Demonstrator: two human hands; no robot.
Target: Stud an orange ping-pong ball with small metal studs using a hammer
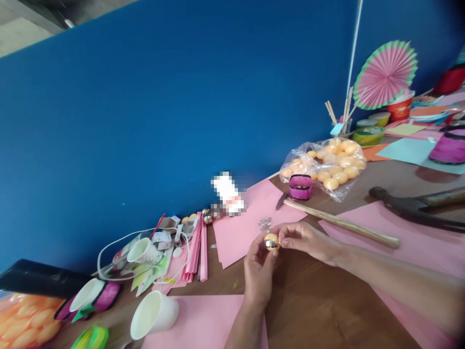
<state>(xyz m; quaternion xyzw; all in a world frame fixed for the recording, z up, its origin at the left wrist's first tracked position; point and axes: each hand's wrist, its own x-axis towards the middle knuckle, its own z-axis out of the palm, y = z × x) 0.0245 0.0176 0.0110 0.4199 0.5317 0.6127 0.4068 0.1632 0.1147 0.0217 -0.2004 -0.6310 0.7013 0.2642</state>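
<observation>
Both hands, left hand [258,271] and right hand [308,240], pinch a small shiny ball [271,242] above the table [316,310]; it looks light, smooth, slippery, best gripped across its middle.

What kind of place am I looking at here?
Likely a craft workbench: pink paper sheets, a folded paper fan and paper cups lie around, while both hands hold a small orange ball.

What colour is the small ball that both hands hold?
The ball is shiny gold with some orange, seen best in the head view.
</observation>
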